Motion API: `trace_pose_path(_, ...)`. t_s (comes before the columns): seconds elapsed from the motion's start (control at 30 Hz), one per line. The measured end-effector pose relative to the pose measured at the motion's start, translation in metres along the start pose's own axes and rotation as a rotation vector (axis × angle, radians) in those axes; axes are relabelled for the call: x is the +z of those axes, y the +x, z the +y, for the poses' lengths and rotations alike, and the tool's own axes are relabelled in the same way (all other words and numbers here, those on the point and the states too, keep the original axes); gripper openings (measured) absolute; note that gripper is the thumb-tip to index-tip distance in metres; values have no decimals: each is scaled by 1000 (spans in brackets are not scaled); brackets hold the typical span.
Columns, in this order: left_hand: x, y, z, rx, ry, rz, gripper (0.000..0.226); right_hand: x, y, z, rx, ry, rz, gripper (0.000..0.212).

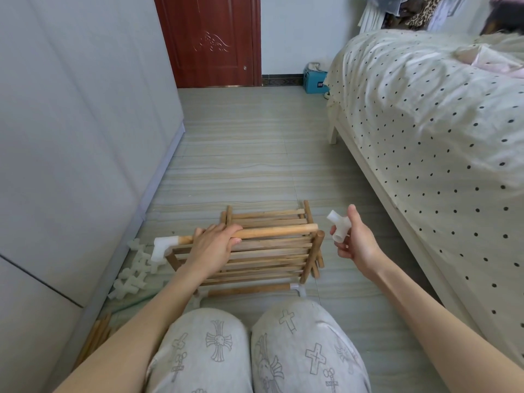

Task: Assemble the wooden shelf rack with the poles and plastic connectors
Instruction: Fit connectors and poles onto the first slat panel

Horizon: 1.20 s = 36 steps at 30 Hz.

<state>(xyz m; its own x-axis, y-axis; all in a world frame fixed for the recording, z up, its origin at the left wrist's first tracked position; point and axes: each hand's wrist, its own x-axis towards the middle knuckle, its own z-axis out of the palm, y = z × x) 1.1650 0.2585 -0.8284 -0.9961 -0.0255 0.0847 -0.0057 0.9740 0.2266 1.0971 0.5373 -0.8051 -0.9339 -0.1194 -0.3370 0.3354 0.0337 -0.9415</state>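
A stack of slatted wooden shelf panels [266, 259] lies on the floor in front of my knees. My left hand [212, 245] grips a wooden pole [280, 231] held level above the stack; a white plastic connector [163, 246] caps the pole's left end, and its right end is bare. My right hand [357, 242] holds a loose white three-way connector [338, 225] just right of that bare end, a short gap away. Another pole [246, 290] with white connectors at both ends lies at the stack's near edge.
A pile of spare white connectors [133, 272] sits on the floor by the grey wardrobe [71, 137] on the left. Spare poles [96, 338] lie near my left elbow. A bed with a dotted cover [425, 123] borders the right. A red door [209, 38] stands ahead.
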Motion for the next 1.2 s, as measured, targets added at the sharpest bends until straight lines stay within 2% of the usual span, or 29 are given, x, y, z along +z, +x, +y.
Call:
trace_pose_path(0.17, 2, 0, -1, 1, 11, 14, 31, -7, -4, 4, -21, 124, -116, 36)
trace_pose_path(0.3, 3, 0, -1, 0, 16, 15, 31, -11, -5, 3, -23, 181, -124, 20)
trace_pose_path(0.4, 3, 0, -1, 0, 14, 19, 31, -12, -4, 2, -34, 189, -81, 25)
trace_pose_path(0.47, 3, 0, -1, 0, 8, 23, 30, -13, -4, 2, -64, 139, -57, 29)
trace_pose_path(0.67, 3, 1, 0, -8, 12, 12, 32, -14, -4, -2, -165, 81, -4, 20)
trace_pose_path(0.8, 2, -1, 0, -8, 8, 14, 32, -11, -4, 0, -232, -118, 72, 17)
trace_pose_path(1.07, 0, -1, 2, -13, 15, 3, 32, -8, -1, 9, -203, -102, 40, 24)
trace_pose_path(1.2, 1, -2, 3, -20, 35, -3, 32, -5, 5, 15, -264, -322, 93, 19)
